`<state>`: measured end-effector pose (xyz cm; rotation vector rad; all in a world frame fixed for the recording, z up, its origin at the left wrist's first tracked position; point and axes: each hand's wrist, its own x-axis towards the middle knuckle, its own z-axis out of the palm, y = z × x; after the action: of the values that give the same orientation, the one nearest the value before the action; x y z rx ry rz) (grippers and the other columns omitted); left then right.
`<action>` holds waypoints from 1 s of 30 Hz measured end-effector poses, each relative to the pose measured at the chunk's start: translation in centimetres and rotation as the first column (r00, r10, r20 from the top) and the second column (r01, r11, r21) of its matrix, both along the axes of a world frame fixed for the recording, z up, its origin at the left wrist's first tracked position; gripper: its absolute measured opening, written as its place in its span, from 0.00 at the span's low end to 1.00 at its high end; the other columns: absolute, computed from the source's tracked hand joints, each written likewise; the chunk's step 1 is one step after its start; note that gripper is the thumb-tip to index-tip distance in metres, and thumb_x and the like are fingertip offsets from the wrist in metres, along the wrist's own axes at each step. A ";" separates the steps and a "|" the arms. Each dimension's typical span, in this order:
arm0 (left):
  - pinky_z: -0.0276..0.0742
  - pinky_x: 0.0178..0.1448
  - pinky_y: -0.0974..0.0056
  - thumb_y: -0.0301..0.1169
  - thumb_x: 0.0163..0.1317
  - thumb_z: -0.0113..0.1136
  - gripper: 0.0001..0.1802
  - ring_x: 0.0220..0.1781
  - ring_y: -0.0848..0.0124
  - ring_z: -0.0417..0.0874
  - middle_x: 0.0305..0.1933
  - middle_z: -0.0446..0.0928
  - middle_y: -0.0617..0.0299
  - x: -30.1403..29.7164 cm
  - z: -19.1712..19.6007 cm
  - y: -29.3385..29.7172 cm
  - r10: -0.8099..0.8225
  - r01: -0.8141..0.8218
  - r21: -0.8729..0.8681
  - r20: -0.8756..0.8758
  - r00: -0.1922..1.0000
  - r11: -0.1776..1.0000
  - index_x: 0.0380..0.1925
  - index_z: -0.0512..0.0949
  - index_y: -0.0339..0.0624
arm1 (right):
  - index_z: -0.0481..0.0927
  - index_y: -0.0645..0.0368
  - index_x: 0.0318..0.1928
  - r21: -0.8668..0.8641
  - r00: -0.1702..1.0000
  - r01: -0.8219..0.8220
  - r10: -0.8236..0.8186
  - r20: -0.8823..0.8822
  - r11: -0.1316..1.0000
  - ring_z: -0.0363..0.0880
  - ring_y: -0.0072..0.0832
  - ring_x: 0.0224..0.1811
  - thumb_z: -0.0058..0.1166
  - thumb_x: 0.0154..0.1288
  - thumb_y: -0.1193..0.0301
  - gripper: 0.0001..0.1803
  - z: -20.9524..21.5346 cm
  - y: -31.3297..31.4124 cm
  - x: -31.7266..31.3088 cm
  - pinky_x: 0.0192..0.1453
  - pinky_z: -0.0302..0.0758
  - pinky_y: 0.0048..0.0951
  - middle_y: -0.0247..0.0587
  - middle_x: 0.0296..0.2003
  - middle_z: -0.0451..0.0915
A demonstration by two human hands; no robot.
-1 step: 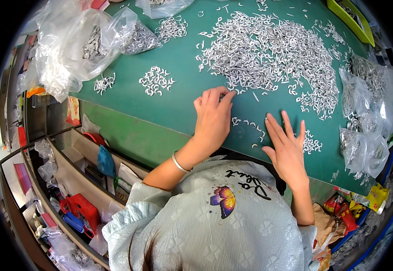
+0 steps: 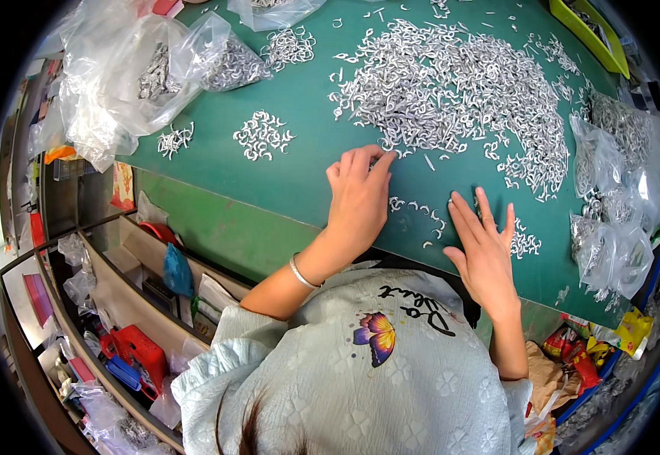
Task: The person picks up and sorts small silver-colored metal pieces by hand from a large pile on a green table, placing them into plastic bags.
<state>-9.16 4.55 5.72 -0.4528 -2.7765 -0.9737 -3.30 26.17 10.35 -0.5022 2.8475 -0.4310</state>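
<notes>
- Left hand (image 2: 359, 186) sat at the near edge of the big pile (image 2: 451, 91), fingers bent down and tips drawn together; could not tell if they pinched a piece, tips partly hidden
- Bend of the fingers looked suited to picking at small parts one by one
- Right hand (image 2: 481, 243) was spread, fingers apart, palm down, low over or on the surface (image 2: 269, 197), contact unclear; nothing seen in its grasp
- Loose arcs (image 2: 424, 208) lay in a curved line between the hands, probably so single pieces could be told apart
- Right heap (image 2: 525, 241) lay just beside the right hand, seemingly within easy reach
- Big pile lay beyond both hands, likely so either could get at it
- Left heap (image 2: 262, 136) and a smaller heap (image 2: 175, 141) were apart from the pile, perhaps to avoid mixing
- Parts: silvery, metal-looking, small, mostly curved hooks and crescents, some straight bits, a few rings
- Surface: green, smooth, matte
- Left bag (image 2: 227, 61) and right bags (image 2: 622, 243): clear, thin, crinkled plastic with parts inside, set toward the sides
- Tray (image 2: 591, 34): yellow-green, raised rim, at the far right corner
</notes>
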 end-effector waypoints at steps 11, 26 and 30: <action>0.61 0.55 0.55 0.17 0.52 0.57 0.24 0.52 0.59 0.70 0.50 0.71 0.58 0.1 0.3 1.4 -0.105 0.109 -0.090 0.041 0.994 0.990 0.52 0.77 0.39 | 0.70 0.63 0.63 -0.027 0.992 0.071 -0.073 -0.103 0.997 0.53 0.42 0.75 0.60 0.61 0.65 0.31 -1.0 -0.9 -2.3 0.73 0.44 0.64 0.37 0.68 0.65; 0.60 0.52 0.57 0.17 0.53 0.57 0.25 0.50 0.61 0.70 0.49 0.71 0.59 -0.6 0.5 -0.7 -0.018 0.020 -0.089 0.027 0.999 0.996 0.54 0.77 0.42 | 0.70 0.62 0.64 -0.058 0.998 -0.063 0.061 -0.032 0.996 0.51 0.40 0.76 0.60 0.60 0.61 0.33 -1.0 -2.7 -2.0 0.74 0.43 0.62 0.37 0.69 0.63; 0.60 0.53 0.55 0.16 0.50 0.57 0.26 0.53 0.60 0.69 0.52 0.70 0.59 -0.5 0.2 -0.5 -0.046 0.050 -0.116 0.038 0.998 0.992 0.53 0.77 0.40 | 0.68 0.62 0.65 0.011 0.998 0.049 -0.050 0.045 0.999 0.51 0.40 0.76 0.61 0.58 0.63 0.35 -0.1 0.4 0.7 0.75 0.41 0.62 0.37 0.70 0.62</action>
<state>-9.65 4.06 5.93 -0.5262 -2.8784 -0.8393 -2.62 26.53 10.21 -0.4153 2.8224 -0.4306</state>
